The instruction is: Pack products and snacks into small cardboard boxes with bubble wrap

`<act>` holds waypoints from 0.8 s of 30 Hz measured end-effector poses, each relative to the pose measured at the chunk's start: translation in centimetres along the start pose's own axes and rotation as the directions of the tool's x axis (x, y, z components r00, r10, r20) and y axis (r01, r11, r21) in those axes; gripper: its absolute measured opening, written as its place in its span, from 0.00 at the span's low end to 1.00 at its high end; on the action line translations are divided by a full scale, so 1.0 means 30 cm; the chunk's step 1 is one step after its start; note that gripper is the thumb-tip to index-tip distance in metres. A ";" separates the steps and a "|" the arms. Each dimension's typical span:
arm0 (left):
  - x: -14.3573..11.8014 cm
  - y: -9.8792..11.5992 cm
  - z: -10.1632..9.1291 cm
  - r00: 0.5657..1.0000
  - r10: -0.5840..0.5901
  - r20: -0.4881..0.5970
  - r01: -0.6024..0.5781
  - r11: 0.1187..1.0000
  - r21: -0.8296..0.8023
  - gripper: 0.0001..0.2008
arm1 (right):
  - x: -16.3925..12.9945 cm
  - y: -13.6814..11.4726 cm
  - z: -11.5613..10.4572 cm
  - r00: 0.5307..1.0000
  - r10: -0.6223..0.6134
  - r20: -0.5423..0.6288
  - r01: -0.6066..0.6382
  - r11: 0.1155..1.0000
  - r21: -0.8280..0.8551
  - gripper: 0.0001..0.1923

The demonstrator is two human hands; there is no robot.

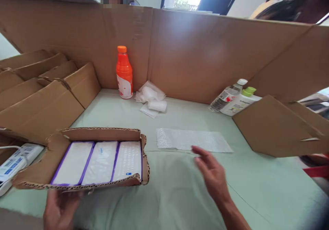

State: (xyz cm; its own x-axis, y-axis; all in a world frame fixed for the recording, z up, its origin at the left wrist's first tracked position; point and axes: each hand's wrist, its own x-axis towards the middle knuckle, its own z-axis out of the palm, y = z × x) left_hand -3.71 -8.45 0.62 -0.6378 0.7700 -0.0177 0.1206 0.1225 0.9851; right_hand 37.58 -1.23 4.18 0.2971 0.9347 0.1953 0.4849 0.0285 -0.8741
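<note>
At lower left of the frame, the left hand [59, 209] grips the near edge of a shallow cardboard tray [55, 158] from beneath, fingers curled under it, tilting it so its contents face the viewer. Three flat white packs [101, 162] with purple edges lie side by side in it, filling it snugly. The tray's torn edges show corrugation. At lower centre the right hand [212, 175] hovers open and empty, fingers spread, just short of a flat, dimpled bubble-wrap sheet [191, 140] on the pale green cloth [257, 182].
</note>
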 end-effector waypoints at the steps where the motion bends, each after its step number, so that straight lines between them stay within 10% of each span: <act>1: -0.005 0.024 0.013 1.000 -0.022 0.003 0.022 1.000 -0.017 0.31 | -0.039 -0.030 0.046 0.977 -0.064 0.202 0.064 0.998 0.009 0.24; 3: -0.007 0.051 0.032 0.998 -0.059 0.025 0.059 0.998 -0.036 0.31 | -0.105 -0.094 0.133 0.843 -0.205 0.498 0.195 0.978 0.072 0.33; 6: 0.006 0.057 0.069 0.995 -0.067 0.079 0.069 0.997 -0.024 0.31 | -0.151 -0.176 0.216 0.729 -0.291 0.620 0.246 0.956 0.160 0.39; 11: 0.075 0.115 0.224 0.978 -0.083 0.193 0.083 0.997 0.011 0.31 | -0.081 -0.224 0.250 0.866 -0.146 0.479 0.088 0.986 0.141 0.26; 16: 0.147 0.166 0.375 0.971 0.005 0.238 -0.003 1.000 -0.010 0.30 | 0.016 -0.143 0.225 0.879 -0.192 0.437 0.211 0.977 0.004 0.30; 20: 0.139 0.117 0.384 0.966 -0.005 0.260 0.037 0.992 -0.117 0.31 | 0.073 -0.052 0.201 0.839 -0.361 0.407 0.498 0.811 -0.308 0.31; 24: 0.119 0.084 0.370 0.970 0.015 0.241 0.017 0.991 -0.129 0.33 | 0.162 -0.007 0.233 0.882 -0.293 0.368 0.442 0.786 -0.433 0.22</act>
State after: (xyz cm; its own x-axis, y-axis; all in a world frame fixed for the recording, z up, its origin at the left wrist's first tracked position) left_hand 2.75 1.56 1.15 -0.4341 0.8998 -0.0439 0.0105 0.0538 0.9985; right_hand 33.19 5.79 2.20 -0.1830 0.9467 0.2650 0.8683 0.2821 -0.4081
